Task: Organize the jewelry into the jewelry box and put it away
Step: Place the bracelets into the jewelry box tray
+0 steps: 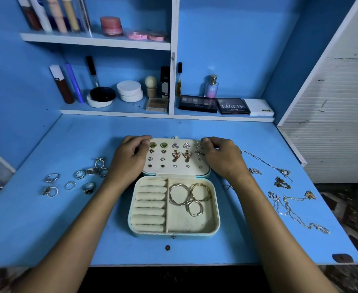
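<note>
The black palette (233, 106) reads "MATTE". The palette (198, 103) left of it reads "NUDE". The perfume bottle (211, 87) shows "SB". The white box (259, 107) reads "NUDE".
</note>
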Demonstrator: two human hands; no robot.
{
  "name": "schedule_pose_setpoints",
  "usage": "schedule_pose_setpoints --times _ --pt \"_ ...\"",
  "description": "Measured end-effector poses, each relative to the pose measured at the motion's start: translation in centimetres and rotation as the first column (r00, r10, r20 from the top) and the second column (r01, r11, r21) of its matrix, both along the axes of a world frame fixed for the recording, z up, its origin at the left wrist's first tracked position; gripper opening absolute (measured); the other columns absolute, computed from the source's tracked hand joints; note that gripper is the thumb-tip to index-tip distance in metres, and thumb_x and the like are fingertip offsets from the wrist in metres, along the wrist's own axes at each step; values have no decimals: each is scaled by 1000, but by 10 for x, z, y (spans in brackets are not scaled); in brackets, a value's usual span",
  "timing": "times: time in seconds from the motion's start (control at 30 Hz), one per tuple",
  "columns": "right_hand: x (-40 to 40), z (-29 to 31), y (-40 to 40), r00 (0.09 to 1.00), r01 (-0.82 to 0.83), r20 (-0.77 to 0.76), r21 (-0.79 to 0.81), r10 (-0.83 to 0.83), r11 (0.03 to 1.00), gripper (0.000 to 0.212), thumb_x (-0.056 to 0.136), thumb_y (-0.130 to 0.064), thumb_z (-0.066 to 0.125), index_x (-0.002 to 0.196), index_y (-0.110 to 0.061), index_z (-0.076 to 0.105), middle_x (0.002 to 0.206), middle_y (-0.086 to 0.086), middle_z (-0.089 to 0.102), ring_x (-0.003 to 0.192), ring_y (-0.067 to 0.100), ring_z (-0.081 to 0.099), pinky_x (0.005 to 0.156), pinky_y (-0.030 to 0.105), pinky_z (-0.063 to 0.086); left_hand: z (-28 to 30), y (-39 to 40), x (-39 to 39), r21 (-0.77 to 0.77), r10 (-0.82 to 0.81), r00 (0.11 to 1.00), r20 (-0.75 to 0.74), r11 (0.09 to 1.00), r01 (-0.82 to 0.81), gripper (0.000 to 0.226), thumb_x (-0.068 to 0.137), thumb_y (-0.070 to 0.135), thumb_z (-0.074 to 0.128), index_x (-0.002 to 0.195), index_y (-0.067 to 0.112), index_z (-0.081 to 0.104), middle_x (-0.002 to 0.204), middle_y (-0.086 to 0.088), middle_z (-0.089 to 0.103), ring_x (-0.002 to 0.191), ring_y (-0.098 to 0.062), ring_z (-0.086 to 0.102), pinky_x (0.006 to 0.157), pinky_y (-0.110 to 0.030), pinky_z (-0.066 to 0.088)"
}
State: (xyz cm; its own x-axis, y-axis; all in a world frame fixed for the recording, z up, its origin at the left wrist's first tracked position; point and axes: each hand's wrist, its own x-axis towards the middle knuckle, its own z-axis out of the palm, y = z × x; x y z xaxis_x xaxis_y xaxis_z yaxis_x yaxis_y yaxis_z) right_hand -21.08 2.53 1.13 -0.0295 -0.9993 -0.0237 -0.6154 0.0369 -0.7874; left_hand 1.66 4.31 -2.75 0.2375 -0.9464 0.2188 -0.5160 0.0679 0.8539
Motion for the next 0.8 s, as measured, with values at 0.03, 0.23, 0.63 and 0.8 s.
schedule_pose_setpoints --times 0.03,0.23,0.63,0.8 --pt "-1 2 0 1000 5 23 -8 -5 1000 33 103 -37 48 100 -15 72 93 2 71 92 22 61 73 28 43 1 0 1 0 -6 1000 -29 1000 6 26 101 24 52 120 20 69 117 8 58 99 7 56 83 2 34" --pt "-11 11 3 970 -4 239 -160 43 987 20 101 -26 54 102 -34 72 88 -11 71 84 19 68 71 26 51 20 8 5 -136 -46 988 -149 990 26 23 101 17 53 113 30 69 119 6 66 105 7 59 90 -7 41" --pt "-37 6 83 921 -101 313 -388 234 916 18 96 -17 60 94 -30 71 94 -10 71 89 14 68 71 42 58 40 92 17 -311 -186 982 25 932 185 12 94 27 58 100 30 68 100 8 67 95 -10 64 78 -15 46" --pt "-46 -15 105 946 -200 104 -562 308 803 14 96 -10 61 95 -15 74 98 -7 70 99 16 67 77 24 52 24 118 22 -335 -232 967 107 907 255 16 91 26 56 97 22 70 102 14 65 98 -18 65 76 -31 52"
